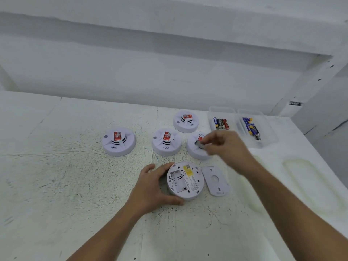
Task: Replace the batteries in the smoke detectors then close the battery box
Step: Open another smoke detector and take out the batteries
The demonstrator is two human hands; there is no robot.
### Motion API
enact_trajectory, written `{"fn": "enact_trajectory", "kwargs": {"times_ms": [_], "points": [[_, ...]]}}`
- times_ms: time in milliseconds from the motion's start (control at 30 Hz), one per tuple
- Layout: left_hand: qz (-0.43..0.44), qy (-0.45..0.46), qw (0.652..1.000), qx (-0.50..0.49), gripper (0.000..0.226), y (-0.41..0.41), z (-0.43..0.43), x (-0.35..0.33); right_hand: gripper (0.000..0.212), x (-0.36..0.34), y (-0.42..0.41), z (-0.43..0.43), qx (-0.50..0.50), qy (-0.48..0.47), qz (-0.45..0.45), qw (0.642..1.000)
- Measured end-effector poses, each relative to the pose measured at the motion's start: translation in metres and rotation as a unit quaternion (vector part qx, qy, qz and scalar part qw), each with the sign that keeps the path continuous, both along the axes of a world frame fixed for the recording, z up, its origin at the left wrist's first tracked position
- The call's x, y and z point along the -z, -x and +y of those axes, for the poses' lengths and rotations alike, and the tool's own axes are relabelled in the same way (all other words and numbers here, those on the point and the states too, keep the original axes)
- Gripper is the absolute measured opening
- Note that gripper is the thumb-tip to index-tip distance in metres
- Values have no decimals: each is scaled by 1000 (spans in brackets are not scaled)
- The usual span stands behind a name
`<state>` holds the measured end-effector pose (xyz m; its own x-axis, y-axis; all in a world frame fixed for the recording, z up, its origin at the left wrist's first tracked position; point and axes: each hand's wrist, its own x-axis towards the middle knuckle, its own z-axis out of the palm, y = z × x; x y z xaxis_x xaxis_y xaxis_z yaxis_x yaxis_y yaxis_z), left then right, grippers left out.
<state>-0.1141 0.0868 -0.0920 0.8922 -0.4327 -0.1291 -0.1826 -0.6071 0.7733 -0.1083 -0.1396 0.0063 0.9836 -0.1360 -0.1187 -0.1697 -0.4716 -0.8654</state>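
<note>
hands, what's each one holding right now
left hand: closed, fingers curled round the rim of the upturned smoke detector.
right hand: closed, pinching a small dark battery, which is blurred.

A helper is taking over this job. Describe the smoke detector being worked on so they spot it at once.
On the white table, find the cluster of round white detectors. The nearest detector, gripped by the left hand, lies beside a loose backplate. It alone is upside down, showing an open battery bay and yellow label instead of a red sticker.
</note>
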Motion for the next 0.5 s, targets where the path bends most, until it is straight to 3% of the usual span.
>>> {"fn": "enact_trajectory", "kwargs": {"times_ms": [100, 200, 367, 500], "points": [[5, -5, 1000, 1, 112, 0, 0, 0, 13, -7, -34, -40, 112, 15, -22, 993], [4, -1, 1000, -2, 111, 1, -1, -1, 6, -3, -62, -68, 159, 127, 18, 979], [-2, -2, 1000, 5, 104, 2, -2, -6, 11, 20, -93, -71, 141, 311, 68, 937], [-1, -1, 1000, 1, 103, 2, -1, -5, 35, 32, -99, -64, 127, 335, 78, 930]]}}
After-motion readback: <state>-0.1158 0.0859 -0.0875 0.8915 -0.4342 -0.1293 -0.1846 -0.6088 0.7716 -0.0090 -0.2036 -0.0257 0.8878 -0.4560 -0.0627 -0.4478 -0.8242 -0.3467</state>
